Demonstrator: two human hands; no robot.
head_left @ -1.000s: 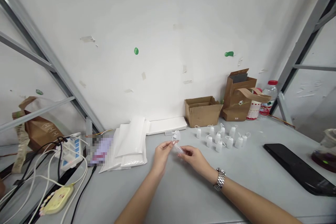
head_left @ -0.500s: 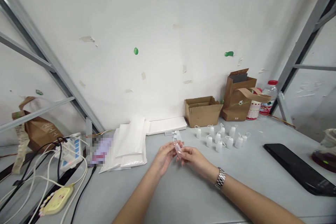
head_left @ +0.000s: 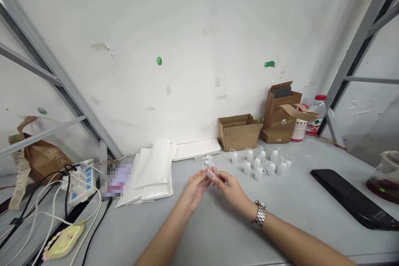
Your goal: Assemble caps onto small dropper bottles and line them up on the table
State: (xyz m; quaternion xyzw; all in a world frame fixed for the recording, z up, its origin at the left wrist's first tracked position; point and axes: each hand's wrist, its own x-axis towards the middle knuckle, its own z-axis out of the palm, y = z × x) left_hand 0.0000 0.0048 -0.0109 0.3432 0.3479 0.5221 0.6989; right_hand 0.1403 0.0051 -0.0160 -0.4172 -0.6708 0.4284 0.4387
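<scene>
Both hands have a grip on the small clear tube (head_left: 212, 174) — the left hand (head_left: 193, 186) pinching near its far end, the right hand (head_left: 231, 188) its near end — probably with fingertips because it is so slight and wants steadying from two sides. Just beyond the grip lie small white pieces (head_left: 209, 160), seemingly for easy reach, while the looped bottles (head_left: 258, 173) stand upright to its right, spaced apart perhaps to leave the table (head_left: 202, 232) before the hands for working.
</scene>
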